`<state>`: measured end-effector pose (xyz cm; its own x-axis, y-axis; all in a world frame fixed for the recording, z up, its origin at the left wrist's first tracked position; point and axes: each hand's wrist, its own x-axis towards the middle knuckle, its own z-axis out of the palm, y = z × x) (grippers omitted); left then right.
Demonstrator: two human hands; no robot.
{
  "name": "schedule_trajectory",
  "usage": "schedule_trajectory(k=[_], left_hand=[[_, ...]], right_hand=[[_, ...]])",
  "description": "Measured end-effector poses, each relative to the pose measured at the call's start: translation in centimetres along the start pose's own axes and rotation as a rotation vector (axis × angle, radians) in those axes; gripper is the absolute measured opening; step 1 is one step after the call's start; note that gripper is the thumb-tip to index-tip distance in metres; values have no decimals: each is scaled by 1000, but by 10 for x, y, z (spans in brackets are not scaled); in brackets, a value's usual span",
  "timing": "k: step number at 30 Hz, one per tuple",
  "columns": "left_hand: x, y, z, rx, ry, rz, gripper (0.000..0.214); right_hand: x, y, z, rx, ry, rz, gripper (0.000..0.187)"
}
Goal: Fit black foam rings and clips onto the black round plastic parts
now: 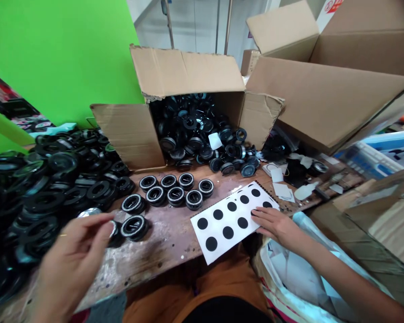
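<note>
My left hand (pixel 74 255), slightly blurred, has its thumb and forefinger closed on a black round part (pixel 115 234) at the left of the table. Right beside it stands a similar part (pixel 134 227) with a pale ring and a small white mark inside. Several more such parts (pixel 168 188) stand close together behind. My right hand (pixel 276 226) rests with fingers stretched out on a white sheet (pixel 222 258) of black round dots. Its fingertips touch one dot near the sheet's right end and partly cover it. The sheet's near edge overhangs the table.
A heap of black ring parts (pixel 63 179) covers the table's left side. An open cardboard box (pixel 185 72) spills more parts behind. Paper scraps (pixel 282 190) and a larger carton (pixel 326 98) are at right; a plastic-lined bag (pixel 289 269) stands below the table edge.
</note>
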<state>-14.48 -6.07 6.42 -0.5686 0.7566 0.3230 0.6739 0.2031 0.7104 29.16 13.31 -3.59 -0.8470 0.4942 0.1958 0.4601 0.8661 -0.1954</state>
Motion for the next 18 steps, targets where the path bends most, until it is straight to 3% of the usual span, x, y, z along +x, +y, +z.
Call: schedule_trajectory(k=[4, 8, 13, 18], left_hand=[[-26, 20, 47, -50, -286, 364, 10], [-52, 27, 88, -119, -489, 399, 16], [-72, 22, 123, -94, -533, 365, 31], [-80, 13, 141, -44, -495, 394, 38]], right_hand=[[-4, -2, -3, 9, 22, -28, 29], [-7, -4, -6, 40, 69, -24, 28], [-12, -3, -13, 88, 308, 159, 27], [-7, -23, -6, 71, 123, 26, 55]])
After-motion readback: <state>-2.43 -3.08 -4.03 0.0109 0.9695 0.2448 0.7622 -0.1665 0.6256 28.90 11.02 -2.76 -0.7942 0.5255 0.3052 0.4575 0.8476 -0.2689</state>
